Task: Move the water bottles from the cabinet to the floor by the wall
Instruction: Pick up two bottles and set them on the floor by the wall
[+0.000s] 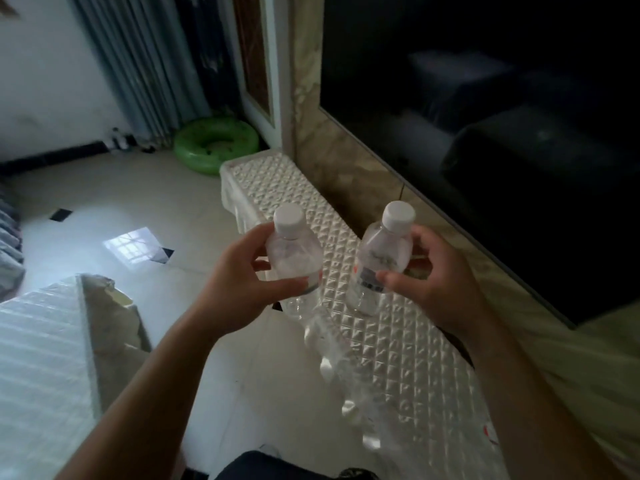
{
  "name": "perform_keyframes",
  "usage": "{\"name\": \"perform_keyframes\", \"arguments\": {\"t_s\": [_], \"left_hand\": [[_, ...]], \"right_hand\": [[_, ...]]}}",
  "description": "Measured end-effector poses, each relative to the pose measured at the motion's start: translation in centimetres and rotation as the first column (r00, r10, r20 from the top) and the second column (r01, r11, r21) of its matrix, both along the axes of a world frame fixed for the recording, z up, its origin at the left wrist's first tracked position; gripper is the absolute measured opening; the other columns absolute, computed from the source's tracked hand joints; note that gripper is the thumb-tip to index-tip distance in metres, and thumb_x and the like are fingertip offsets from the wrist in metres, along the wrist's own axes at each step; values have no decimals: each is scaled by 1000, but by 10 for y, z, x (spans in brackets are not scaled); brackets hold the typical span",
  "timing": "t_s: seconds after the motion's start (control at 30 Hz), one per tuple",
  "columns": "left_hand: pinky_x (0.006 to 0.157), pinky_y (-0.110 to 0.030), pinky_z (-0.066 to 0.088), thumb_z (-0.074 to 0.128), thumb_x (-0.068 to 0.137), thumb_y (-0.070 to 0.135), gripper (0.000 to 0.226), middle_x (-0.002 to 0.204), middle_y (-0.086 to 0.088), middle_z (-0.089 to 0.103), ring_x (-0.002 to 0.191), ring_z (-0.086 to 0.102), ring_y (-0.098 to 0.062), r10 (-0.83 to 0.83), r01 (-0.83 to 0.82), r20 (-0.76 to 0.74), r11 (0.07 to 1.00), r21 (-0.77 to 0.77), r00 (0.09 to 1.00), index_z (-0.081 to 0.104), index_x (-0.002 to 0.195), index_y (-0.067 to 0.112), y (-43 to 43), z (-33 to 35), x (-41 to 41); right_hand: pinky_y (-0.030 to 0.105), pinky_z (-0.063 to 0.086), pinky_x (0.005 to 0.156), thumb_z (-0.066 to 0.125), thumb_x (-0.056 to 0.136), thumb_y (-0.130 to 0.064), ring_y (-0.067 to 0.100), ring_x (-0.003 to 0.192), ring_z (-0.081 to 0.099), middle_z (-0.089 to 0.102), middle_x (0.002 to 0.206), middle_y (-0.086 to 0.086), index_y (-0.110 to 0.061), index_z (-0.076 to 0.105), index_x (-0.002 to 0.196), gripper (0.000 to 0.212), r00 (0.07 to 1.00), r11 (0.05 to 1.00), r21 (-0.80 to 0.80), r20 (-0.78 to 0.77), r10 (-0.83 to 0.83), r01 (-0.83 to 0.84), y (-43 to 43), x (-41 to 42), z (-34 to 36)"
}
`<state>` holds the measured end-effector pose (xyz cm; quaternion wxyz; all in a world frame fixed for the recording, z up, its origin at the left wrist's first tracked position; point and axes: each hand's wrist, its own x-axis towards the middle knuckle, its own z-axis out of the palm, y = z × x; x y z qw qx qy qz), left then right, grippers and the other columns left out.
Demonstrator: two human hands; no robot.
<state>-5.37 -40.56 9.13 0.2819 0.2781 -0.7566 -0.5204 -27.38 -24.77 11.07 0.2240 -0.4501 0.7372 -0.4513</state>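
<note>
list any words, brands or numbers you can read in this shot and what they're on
None can be read.
Bottle in the right hand: a label band with dark print, too blurred to read.
Bottle in the left hand: only a dark band edge shows, no legible text.
Bottles on the cabinet: clear, no print made out.
Red mark on the cabinet top: too small to tell.

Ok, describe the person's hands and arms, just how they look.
Both arms are bare to the frame's edge, with no sleeves showing. The left hand and right hand wear no gloves, and I see no rings, watch or bracelet. Nails look short and unpainted.
</note>
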Motion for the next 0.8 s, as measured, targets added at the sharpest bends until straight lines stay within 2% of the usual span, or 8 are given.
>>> {"name": "perform_keyframes", "arguments": {"t_s": [0.2, 0.33, 0.53, 0.7, 0.8], "left_hand": [[91, -40, 56, 90, 60, 36, 73, 111, 4, 71, 104, 69, -16, 86, -86, -9, 996, 1, 996, 60, 125, 24, -62, -4, 58], [92, -44, 56, 90, 59, 40, 74, 111, 6, 71, 104, 69, -16, 158, -158, -9, 987, -7, 987, 60, 125, 26, -95, -5, 88], [93, -49, 55, 90, 57, 37, 74, 111, 1, 72, 105, 69, -19, 288, -287, -49, 958, 25, 956, 61, 123, 25, -145, -11, 115], [92, -44, 56, 89, 57, 37, 70, 110, 0, 72, 104, 69, -20, 373, -372, -38, 928, 31, 927, 62, 121, 25, -191, -14, 119], [92, -45, 56, 89, 57, 37, 70, 109, 0, 72, 105, 69, -20, 409, -408, -30, 913, 35, 912, 62, 120, 25, -226, -15, 112]], "right_hand": [[42, 56, 89, 78, 65, -43, 10, 104, 64, 67, 111, -10, -34, 56, 122, 62, 995, 995, 14, 21, 94, -94, -79, 49, -9], [38, 56, 88, 78, 64, -41, 6, 101, 65, 68, 107, -12, -34, 58, 118, 58, 988, 988, -2, 26, 154, -154, -128, 73, -7], [31, 57, 84, 78, 59, -50, 3, 100, 64, 68, 109, -12, -32, 57, 120, 66, 965, 965, -2, 31, 261, -261, -202, 86, -10], [41, 57, 87, 79, 59, -48, 8, 101, 66, 68, 110, -10, -31, 58, 119, 66, 943, 946, -14, 78, 324, -324, -274, 79, -23], [40, 58, 87, 83, 60, -46, 8, 101, 66, 68, 110, -9, -30, 58, 118, 65, 926, 931, -19, 99, 365, -365, -323, 70, -30]]}}
